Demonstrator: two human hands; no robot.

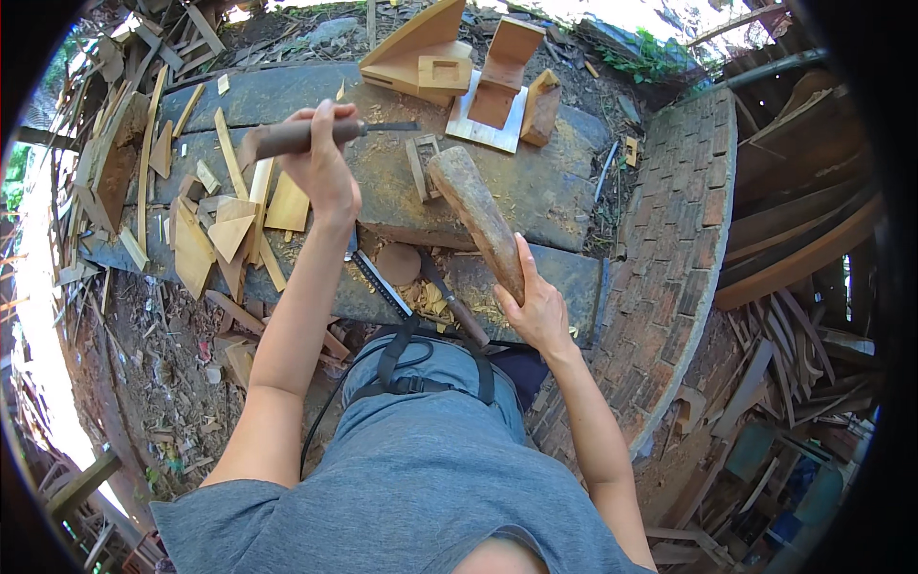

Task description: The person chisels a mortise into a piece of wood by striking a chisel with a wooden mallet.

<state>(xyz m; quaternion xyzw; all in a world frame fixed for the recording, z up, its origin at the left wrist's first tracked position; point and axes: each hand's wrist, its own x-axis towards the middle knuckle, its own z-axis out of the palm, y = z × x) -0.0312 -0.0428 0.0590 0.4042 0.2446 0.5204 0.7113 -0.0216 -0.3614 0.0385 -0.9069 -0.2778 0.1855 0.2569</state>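
My left hand (327, 177) is closed around a chisel (287, 140) with a brown handle, raised over the bench, its dark flat blade pointing right. The fingers of my right hand (537, 306) wrap the lower end of a worn wooden club (475, 209), which tilts up and left. Beside the club's upper end lies a small wood block with a rectangular opening (421, 167). Near my waist are a black-edged ruler (381, 285), a round wooden piece (398, 263) and a second wooden-handled tool (467, 320) among shavings.
Dark planks form the low bench (564, 182). At its far side stand a large angled wooden piece (416, 48), a hinged-looking wooden piece (507, 72) on a white board (469, 124), and a wood block (541, 107). Offcuts (229, 225) crowd the left; a brick surface (660, 230) runs along the right.
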